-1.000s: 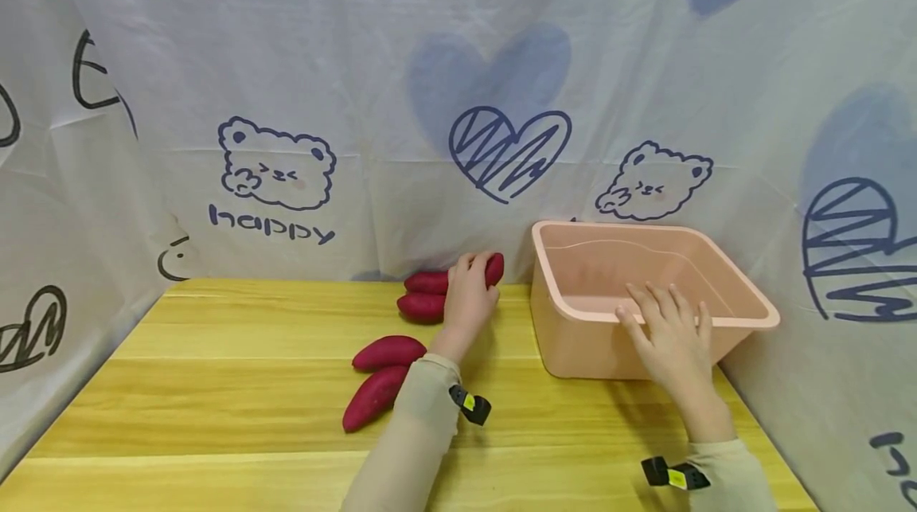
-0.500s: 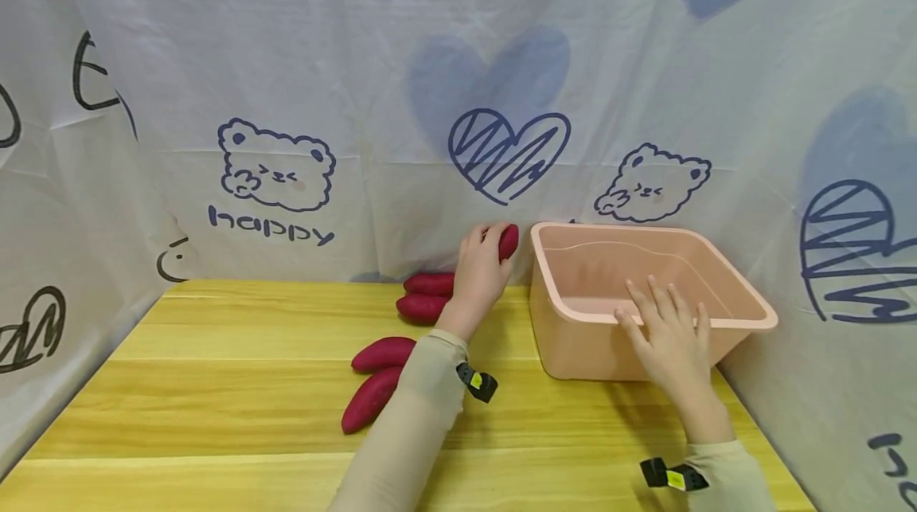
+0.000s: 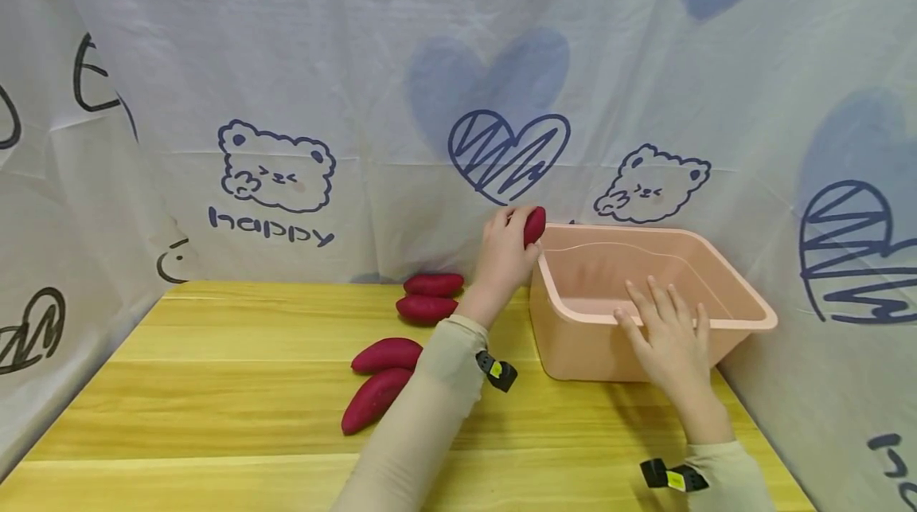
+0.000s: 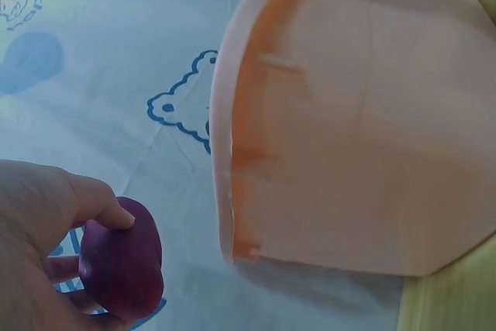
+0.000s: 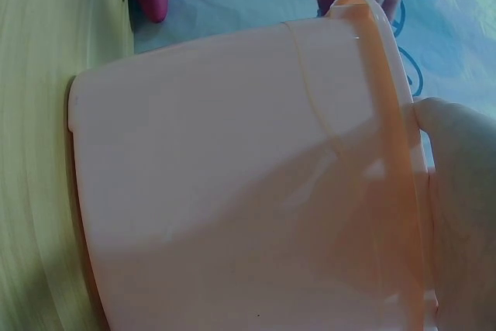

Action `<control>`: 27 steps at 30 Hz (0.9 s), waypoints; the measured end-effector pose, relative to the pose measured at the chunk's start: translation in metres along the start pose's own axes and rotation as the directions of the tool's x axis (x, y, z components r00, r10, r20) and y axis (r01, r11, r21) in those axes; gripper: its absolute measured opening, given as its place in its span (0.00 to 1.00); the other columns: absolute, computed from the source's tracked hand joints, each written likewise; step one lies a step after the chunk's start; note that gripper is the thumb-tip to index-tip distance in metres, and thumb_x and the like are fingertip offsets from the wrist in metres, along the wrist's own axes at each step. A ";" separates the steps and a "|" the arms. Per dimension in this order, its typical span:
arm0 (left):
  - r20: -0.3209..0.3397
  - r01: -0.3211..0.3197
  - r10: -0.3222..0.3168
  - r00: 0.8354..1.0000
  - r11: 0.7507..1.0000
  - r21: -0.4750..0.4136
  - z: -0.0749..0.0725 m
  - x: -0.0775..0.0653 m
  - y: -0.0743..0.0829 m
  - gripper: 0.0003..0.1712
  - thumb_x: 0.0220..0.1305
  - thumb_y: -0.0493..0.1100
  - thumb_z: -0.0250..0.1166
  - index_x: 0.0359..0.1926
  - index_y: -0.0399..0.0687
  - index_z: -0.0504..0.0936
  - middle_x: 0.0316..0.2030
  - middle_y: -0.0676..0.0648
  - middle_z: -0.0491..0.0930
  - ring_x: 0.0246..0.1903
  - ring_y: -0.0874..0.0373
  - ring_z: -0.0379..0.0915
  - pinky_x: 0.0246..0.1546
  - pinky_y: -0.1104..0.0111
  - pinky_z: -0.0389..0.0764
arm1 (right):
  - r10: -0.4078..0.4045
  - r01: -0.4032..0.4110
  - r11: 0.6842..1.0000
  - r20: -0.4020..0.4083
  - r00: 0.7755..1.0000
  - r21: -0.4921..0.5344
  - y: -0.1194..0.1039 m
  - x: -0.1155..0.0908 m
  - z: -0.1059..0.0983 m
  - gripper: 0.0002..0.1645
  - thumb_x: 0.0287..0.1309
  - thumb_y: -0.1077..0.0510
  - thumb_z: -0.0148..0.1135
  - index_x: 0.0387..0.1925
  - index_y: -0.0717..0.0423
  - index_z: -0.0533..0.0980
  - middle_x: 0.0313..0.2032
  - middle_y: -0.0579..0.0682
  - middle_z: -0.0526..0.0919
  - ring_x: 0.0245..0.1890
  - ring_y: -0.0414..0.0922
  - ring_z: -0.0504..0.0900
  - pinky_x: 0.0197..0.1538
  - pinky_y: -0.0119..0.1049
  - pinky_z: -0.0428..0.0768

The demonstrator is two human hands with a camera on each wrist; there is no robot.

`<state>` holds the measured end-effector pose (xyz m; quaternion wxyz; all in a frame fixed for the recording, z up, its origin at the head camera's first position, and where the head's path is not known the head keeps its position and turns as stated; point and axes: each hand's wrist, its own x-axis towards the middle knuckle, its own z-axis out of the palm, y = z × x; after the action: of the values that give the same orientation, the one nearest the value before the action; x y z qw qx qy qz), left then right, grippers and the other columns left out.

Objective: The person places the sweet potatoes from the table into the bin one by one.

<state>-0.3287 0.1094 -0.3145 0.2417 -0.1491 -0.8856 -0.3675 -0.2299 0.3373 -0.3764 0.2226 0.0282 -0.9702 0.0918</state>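
Wood-grain surface (image 3: 215, 392) bearing a pink tub (image 3: 587, 349): left hand (image 3: 501, 253) grasps a purple sweet potato (image 3: 534, 226) near the rim (image 3: 547, 271) at ten o'clock; right hand (image 3: 672, 341), fingers spread, touches the six-o'clock rim.

Left of the pink tub (image 3: 595, 349), the left hand (image 3: 504, 253) hides most of the dark red sweet potato (image 3: 534, 226) it grips (one end shows). The right hand (image 3: 673, 345) covers part of the near rim; in front, the right sleeve (image 3: 727, 476) is cut off.

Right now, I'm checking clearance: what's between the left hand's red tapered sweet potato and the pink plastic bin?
Nothing: between sweet potato and bin, the left wrist view shows only patterned cloth behind.
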 end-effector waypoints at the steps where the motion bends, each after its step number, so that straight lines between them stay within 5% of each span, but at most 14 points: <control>1: 0.009 0.003 -0.003 1.000 1.000 -0.006 0.000 0.001 0.003 0.29 0.53 0.41 0.62 0.58 0.57 0.68 0.56 0.48 0.68 0.53 0.50 0.64 0.52 0.61 0.72 | 0.001 -0.001 1.000 0.001 1.000 0.001 0.000 0.000 0.000 0.33 0.62 0.35 0.34 0.67 0.35 0.49 0.69 0.52 0.48 0.69 0.57 0.43 0.64 0.60 0.28; 27: 0.021 0.021 -0.020 1.000 0.998 -0.055 0.036 -0.003 0.034 0.28 0.54 0.44 0.63 0.58 0.57 0.68 0.53 0.48 0.70 0.49 0.53 0.68 0.50 0.63 0.73 | 0.010 -0.010 1.000 -0.011 1.000 0.004 -0.001 0.000 -0.001 0.33 0.62 0.35 0.34 0.66 0.40 0.56 0.68 0.55 0.53 0.68 0.58 0.46 0.64 0.61 0.30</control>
<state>-0.3227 0.1588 -0.3180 0.2245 -0.1505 -0.8791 -0.3925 -0.2296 0.3362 -0.3750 0.2274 0.0231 -0.9689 0.0951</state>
